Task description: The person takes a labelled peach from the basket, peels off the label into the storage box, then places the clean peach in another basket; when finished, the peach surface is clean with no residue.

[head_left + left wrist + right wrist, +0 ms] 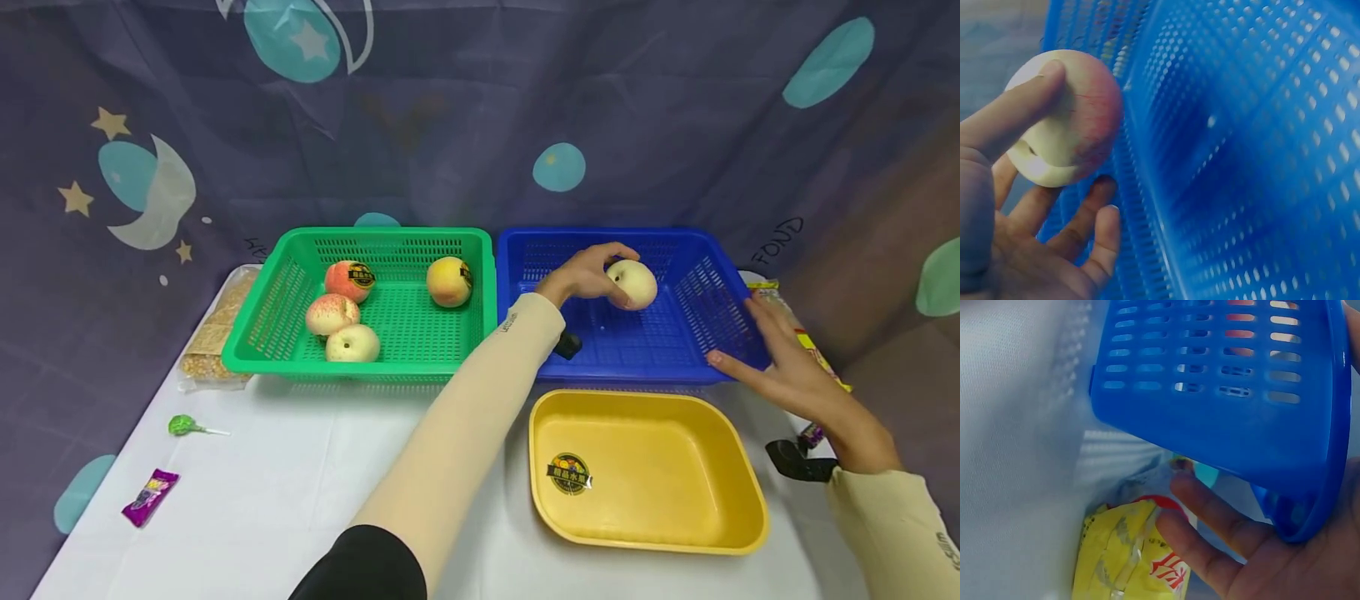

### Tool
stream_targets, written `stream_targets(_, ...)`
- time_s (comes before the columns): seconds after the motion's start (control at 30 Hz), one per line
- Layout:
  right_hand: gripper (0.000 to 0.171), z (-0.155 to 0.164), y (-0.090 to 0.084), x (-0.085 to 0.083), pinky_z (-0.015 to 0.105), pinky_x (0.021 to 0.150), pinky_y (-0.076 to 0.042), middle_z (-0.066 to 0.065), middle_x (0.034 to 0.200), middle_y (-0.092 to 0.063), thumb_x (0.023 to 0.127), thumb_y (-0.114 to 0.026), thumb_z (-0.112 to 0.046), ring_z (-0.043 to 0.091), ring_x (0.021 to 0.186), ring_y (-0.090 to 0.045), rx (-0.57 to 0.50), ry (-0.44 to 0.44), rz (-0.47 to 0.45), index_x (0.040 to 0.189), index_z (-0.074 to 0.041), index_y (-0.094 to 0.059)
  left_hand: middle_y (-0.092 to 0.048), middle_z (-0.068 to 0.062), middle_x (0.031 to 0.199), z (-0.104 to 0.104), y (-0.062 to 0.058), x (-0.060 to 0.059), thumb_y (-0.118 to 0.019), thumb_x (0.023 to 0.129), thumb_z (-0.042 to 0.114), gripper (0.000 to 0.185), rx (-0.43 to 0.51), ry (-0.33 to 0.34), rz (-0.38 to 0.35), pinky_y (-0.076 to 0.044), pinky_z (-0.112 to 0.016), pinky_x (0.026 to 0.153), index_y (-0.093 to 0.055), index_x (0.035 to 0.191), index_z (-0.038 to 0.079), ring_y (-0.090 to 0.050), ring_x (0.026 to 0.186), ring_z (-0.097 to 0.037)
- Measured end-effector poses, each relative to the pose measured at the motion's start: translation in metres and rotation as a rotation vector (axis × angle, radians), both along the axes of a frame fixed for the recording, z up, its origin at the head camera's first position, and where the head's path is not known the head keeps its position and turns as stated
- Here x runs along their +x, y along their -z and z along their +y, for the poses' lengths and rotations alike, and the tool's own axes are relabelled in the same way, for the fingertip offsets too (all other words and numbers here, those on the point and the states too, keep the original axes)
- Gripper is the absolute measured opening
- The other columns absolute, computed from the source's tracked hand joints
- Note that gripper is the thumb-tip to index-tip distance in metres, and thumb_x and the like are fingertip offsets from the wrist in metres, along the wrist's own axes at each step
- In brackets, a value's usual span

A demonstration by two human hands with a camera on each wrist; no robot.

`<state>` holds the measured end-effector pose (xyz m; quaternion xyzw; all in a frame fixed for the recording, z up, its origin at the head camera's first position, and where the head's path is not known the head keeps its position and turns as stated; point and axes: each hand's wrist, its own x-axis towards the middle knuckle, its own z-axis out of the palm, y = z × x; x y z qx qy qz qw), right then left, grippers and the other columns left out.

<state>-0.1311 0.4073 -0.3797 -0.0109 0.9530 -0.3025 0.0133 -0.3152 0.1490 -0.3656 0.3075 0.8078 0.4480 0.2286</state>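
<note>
— Tray first, nearest the person: what lay in it?

— The yellow tray (738, 467) sat at the front of the white table (300, 492), long side running left to right, with only a round sticker (568, 473) on its floor.

— And the right hand?

— The right hand (787, 375) rested against the near right corner of the blue basket (697, 333), fingers straight and spread, gripping nothing. In the right wrist view the corner lay against the palm, and a yellow snack packet (1129, 556) sat just under the fingertips.

— Where was the peach?

— Inside the blue basket, toward its back wall. The left hand (588, 275) held the pale peach (633, 283) from the left, thumb over the top and fingers curled beneath. Whether it touched the basket floor I could not tell.

— Which way did it point?

— The fruit was nearly round, so it had no clear long axis. In the left wrist view its dimpled stem end (1032, 150) faced left, toward the palm, and the red blush (1094, 106) faced the basket wall.

— Farther off?

— The green basket (285, 333) stood touching the blue one on the left, holding four peaches (352, 342). A lollipop (182, 426) and a purple sweet (150, 496) lay on the table's left.
</note>
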Motion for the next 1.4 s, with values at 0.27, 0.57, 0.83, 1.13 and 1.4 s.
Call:
stream_targets(0.27, 0.102, 0.0, -0.002, 0.002, 0.083, 0.11, -0.004, 0.016, 0.17, 0.02, 0.098, -0.061, -0.043, 0.058, 0.152, 0.007, -0.003, 0.01, -0.04, 0.163, -0.013, 0.011, -0.048, 0.006, 0.153, 0.013, 0.0, 0.013, -0.088, 0.08, 0.017, 0.073, -0.217, 0.163, -0.008, -0.047, -0.028, 0.105, -0.056, 0.143, 0.032, -0.049, 0.132, -0.013)
stream_targets(0.57, 0.102, -0.001, -0.001, 0.0, 0.084, 0.11, -0.005, 0.019, 0.169, 0.019, 0.098, -0.062, -0.042, 0.059, 0.151, 0.005, 0.008, 0.006, -0.035, 0.163, -0.01, 0.01, -0.051, 0.005, 0.151, 0.014, 0.002, 0.011, -0.087, 0.081, 0.016, 0.066, -0.24, 0.143, 0.027, -0.045, -0.026, 0.107, -0.059, 0.14, 0.031, -0.049, 0.134, -0.013)
stream_targets(0.83, 0.1, 0.0, -0.002, 0.0, 0.083, 0.111, -0.003, 0.022, 0.169, 0.017, 0.099, -0.062, -0.04, 0.06, 0.151, 0.004, 0.02, -0.003, -0.018, 0.163, -0.007, 0.008, -0.053, 0.004, 0.149, 0.016, -0.008, 0.012, -0.082, 0.088, 0.019, 0.059, -0.226, 0.133, 0.039, -0.045, -0.026, 0.108, -0.058, 0.141, 0.031, -0.045, 0.142, -0.015)
stream_targets(1.13, 0.1, -0.001, -0.001, 0.001, 0.081, 0.112, 0.001, 0.023, 0.169, 0.016, 0.099, -0.062, -0.039, 0.057, 0.152, 0.009, 0.015, -0.012, -0.003, 0.163, -0.006, 0.007, -0.058, 0.007, 0.142, 0.005, -0.025, 0.015, -0.077, 0.092, 0.023, 0.048, -0.254, 0.196, 0.165, -0.043, -0.023, 0.109, -0.061, 0.137, 0.028, -0.048, 0.139, -0.011)
stream_targets(1.4, 0.1, 0.0, -0.003, 0.005, 0.084, 0.108, 0.0, 0.021, 0.169, 0.019, 0.099, -0.06, -0.042, 0.059, 0.151, 0.01, 0.008, -0.005, -0.023, 0.163, -0.01, 0.01, -0.059, 0.007, 0.144, -0.026, -0.057, 0.033, -0.075, 0.094, 0.026, 0.045, -0.228, 0.283, 0.287, -0.042, -0.02, 0.109, -0.061, 0.137, 0.025, -0.051, 0.136, -0.008)
